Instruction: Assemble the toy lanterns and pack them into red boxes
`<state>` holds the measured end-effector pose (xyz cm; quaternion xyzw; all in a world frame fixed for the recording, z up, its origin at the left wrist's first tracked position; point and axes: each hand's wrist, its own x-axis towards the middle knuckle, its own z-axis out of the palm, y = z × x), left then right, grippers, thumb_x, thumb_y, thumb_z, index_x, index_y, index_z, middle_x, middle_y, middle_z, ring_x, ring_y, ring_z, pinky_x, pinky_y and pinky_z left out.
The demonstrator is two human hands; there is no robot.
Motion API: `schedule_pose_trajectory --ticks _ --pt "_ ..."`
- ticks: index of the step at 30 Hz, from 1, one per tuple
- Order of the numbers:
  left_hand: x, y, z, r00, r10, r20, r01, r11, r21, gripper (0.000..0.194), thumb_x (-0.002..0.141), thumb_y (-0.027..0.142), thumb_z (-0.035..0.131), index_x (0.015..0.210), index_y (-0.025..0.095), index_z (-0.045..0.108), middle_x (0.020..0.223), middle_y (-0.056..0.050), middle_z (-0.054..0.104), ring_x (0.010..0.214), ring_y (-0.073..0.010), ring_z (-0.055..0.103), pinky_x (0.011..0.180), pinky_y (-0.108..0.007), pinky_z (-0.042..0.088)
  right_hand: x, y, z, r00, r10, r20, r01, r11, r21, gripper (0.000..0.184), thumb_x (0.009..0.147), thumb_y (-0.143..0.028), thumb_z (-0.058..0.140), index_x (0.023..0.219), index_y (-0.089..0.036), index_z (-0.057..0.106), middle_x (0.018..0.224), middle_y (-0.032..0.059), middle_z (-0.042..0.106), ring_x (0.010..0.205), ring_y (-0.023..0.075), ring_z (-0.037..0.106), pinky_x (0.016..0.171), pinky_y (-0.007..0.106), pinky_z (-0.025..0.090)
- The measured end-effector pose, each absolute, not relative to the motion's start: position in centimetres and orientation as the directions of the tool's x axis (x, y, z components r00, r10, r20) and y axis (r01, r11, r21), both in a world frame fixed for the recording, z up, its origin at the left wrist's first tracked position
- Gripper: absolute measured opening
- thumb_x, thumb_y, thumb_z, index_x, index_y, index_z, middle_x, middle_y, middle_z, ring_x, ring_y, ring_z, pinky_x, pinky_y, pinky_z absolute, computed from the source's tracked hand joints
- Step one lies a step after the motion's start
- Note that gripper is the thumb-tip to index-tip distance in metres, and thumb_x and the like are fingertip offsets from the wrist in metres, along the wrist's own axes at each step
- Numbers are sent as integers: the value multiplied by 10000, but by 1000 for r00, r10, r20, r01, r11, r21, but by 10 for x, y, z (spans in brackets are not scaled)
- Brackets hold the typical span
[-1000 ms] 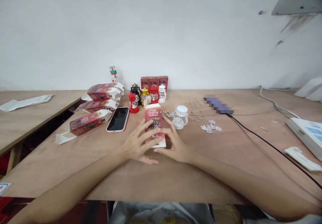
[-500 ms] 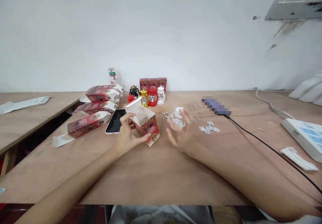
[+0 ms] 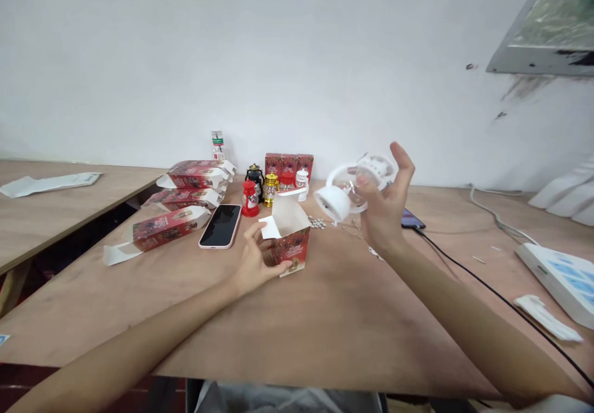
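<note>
Our left hand (image 3: 254, 260) had its grip clamped on an open-topped red cardboard box (image 3: 296, 246); our right hand (image 3: 384, 212) clamped a tilted white-and-clear rounded plastic lantern (image 3: 347, 189), raised right of the box. Likely packing; next move called for aligning lantern over opening.

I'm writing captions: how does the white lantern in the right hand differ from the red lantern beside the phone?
The white lantern is tilted, while the red lantern stands upright. The right hand holds the white lantern above the table; the red lantern rests on it. The white lantern appears larger in view than the red lantern. Both have a see-through middle.
</note>
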<state>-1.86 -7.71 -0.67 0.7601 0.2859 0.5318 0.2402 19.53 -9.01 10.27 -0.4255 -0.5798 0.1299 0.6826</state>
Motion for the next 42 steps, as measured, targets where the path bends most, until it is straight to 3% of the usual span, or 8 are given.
schedule_pose_trajectory --ticks 7,11,15,21,26,32,39,42 --pt "-21 -75 -11 294 690 662 174 -719 672 788 667 331 747 1254 299 222 1236 -131 508 964 -292 664 764 -505 588 141 -102 123 -118 942 316 -130 300 -945 616 643 -528 702 1117 -232 445 1059 74 631 977 252 631 751 379 568" --pt "-21 -76 -13 293 742 603 173 -661 730 778 664 329 750 1248 272 240 1266 -144 510 976 -278 664 818 -516 566 145 -85 113 38 923 382 -12 383 -924 748 507 -412 811 1118 -216 426 1096 76 610 1012 241 603 841 391 533" --pt "-20 -78 -15 287 777 560 157 -615 773 790 661 285 761 1256 251 242 1263 -148 521 1016 -267 650 873 -508 542 157 -79 105 26 856 516 218 499 -839 767 558 -361 790 1187 -244 368 1171 82 572 1020 236 591 878 421 501" --pt "-21 -75 -16 317 714 624 117 -682 722 772 682 276 746 1259 291 232 1258 -123 502 959 -243 670 805 -486 580 155 -89 102 -270 769 579 517 624 -586 529 639 -334 752 1057 -251 439 1086 45 593 978 238 577 820 393 477" --pt "-21 -72 -18 338 629 700 149 -770 620 836 702 304 729 1332 324 179 1332 -130 446 1052 -270 634 807 -499 579 160 -89 109 -354 835 421 702 535 -470 251 698 -312 704 821 -213 508 817 15 617 747 198 566 629 309 433" --pt "-22 -74 -15 368 615 697 175 -782 598 1053 733 285 706 1449 321 -66 1350 -160 465 1122 -272 590 883 -492 540 172 -86 117 -482 777 406 635 629 -449 230 892 -359 477 846 -207 644 882 35 675 840 193 608 751 343 467" --pt "-27 -77 -3 459 603 652 264 -794 548 789 727 257 706 1404 294 303 1333 -122 465 1125 -273 571 914 -473 521 189 -76 116 -445 699 560 491 714 -500 333 825 -183 493 1137 -267 573 1193 47 570 1084 195 562 910 393 493" --pt "-29 -75 0 477 570 670 223 -815 535 768 711 261 715 1377 289 333 1348 -119 452 1132 -270 562 906 -464 528 185 -69 108 -435 721 539 462 693 -553 595 737 -267 663 1284 -287 430 1341 71 456 1108 223 545 911 427 509"
